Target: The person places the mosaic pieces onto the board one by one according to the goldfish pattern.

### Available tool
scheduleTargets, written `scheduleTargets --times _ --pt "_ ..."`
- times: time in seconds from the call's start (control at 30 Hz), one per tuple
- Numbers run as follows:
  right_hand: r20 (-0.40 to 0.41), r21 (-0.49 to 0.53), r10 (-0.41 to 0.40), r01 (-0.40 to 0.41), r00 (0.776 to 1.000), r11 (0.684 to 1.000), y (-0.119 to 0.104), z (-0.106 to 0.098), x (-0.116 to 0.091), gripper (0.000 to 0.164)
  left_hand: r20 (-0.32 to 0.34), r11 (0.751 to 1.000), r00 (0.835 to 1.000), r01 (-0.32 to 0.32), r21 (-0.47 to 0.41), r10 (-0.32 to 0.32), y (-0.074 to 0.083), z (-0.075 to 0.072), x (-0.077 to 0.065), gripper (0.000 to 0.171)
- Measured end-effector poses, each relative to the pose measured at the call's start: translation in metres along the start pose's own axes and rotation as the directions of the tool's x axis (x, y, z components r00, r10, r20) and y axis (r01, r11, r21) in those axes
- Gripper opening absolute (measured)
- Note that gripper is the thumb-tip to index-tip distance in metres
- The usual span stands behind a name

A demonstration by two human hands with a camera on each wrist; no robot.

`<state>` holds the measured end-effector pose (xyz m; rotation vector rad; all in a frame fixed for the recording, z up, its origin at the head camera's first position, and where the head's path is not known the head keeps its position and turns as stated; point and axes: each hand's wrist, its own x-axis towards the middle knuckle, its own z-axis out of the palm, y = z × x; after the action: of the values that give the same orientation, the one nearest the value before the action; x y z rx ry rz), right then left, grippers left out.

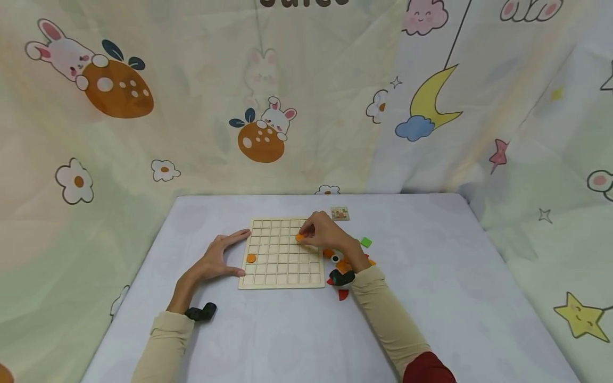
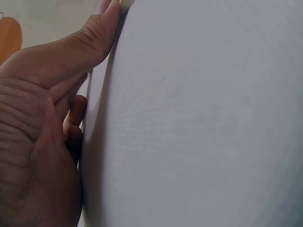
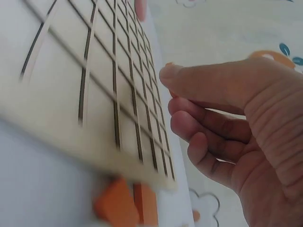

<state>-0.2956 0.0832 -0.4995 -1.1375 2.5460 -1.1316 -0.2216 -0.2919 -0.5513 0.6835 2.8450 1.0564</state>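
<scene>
A pale wooden grid board [image 1: 282, 266] lies flat on the table. My left hand [image 1: 214, 260] rests at its left edge, thumb and fingers spread apart, with the thumb near the lower corner. In the left wrist view the thumb [image 2: 102, 33] touches the edge of something pale. Over the upper right of the grid, my right hand [image 1: 323, 231] pinches a small orange piece [image 1: 299, 237] between thumb and fingertips. The right wrist view shows only a sliver of that piece beside the thumb. Another orange piece [image 1: 251, 258] sits in the grid near the left side.
Right of the board lies a cluster of loose pieces, including a dark one [image 1: 339, 277], a red one [image 1: 343, 294] and a green one [image 1: 366, 242]. My right forearm partly covers them. A small patterned card [image 1: 340, 214] lies behind the board. A printed cloth [image 1: 325, 106] hangs behind the table.
</scene>
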Motion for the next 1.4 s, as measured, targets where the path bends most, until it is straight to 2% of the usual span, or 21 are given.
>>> scheduleTargets --times 0.47,0.63,0.8,1.17,1.4 --pt "-0.007 -0.008 -0.061 0.061 0.998 0.998 -0.016 0.030 0.041 0.014 0.002 1.000 1.000 0.001 -0.003 -0.001 0.000 -0.002 0.001 0.114" --pt "0.013 -0.004 -0.060 0.060 0.998 0.998 -0.021 0.041 0.057 0.016 0.001 0.999 0.999 0.034 -0.009 -0.034 0.001 -0.004 -0.001 0.115" --pt "0.019 0.005 -0.050 0.050 0.999 0.999 -0.026 0.053 0.070 0.017 0.013 0.999 0.999 0.037 -0.022 -0.036 0.002 -0.003 0.000 0.115" --pt "0.048 0.022 0.049 -0.050 0.998 0.998 -0.034 0.077 0.081 0.021 0.018 0.999 1.000 0.020 -0.037 -0.019 0.000 0.002 -0.002 0.114" --pt "0.034 0.016 0.032 -0.033 0.999 0.999 -0.037 0.082 0.083 0.023 0.019 0.999 0.999 0.045 -0.027 -0.045 0.001 0.000 0.000 0.114"
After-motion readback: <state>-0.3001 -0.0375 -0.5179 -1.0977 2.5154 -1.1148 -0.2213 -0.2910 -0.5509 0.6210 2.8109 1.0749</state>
